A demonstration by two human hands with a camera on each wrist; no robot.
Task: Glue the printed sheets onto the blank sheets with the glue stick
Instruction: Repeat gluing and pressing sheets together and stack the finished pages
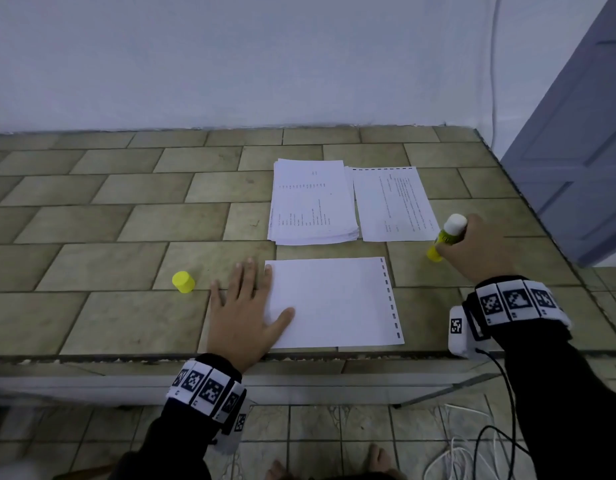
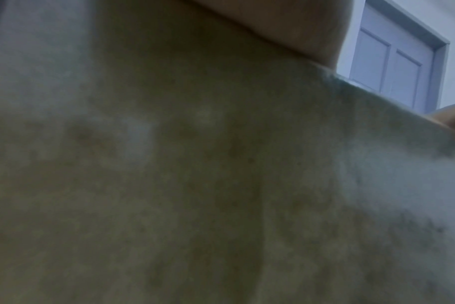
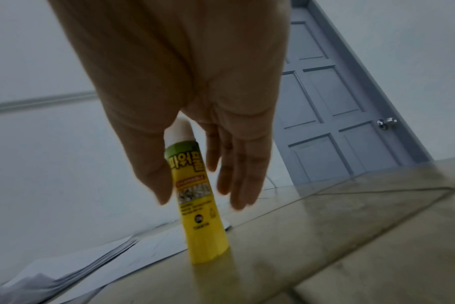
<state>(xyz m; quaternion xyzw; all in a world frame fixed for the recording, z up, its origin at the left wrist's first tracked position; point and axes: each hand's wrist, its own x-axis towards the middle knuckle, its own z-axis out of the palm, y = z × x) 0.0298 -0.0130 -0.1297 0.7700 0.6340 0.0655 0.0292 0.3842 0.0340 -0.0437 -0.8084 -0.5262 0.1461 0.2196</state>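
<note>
A white sheet (image 1: 334, 303) with a row of dark marks along its right edge lies blank side up near the table's front edge. My left hand (image 1: 244, 306) lies flat on the sheet's left edge, fingers straight, thumb on the paper. My right hand (image 1: 472, 247) holds the uncapped yellow glue stick (image 1: 450, 233), whose base is on the table to the right. In the right wrist view the thumb and a finger flank the glue stick (image 3: 198, 201) and the other fingers (image 3: 242, 174) are straight. The yellow cap (image 1: 183, 282) lies left of my left hand.
A stack of printed sheets (image 1: 313, 202) lies behind the near sheet, a single printed sheet (image 1: 393, 206) to its right. The tiled table (image 1: 126, 220) ends at a wall behind. A grey door (image 1: 576, 150) stands to the right. Cables (image 1: 472, 455) lie on the floor.
</note>
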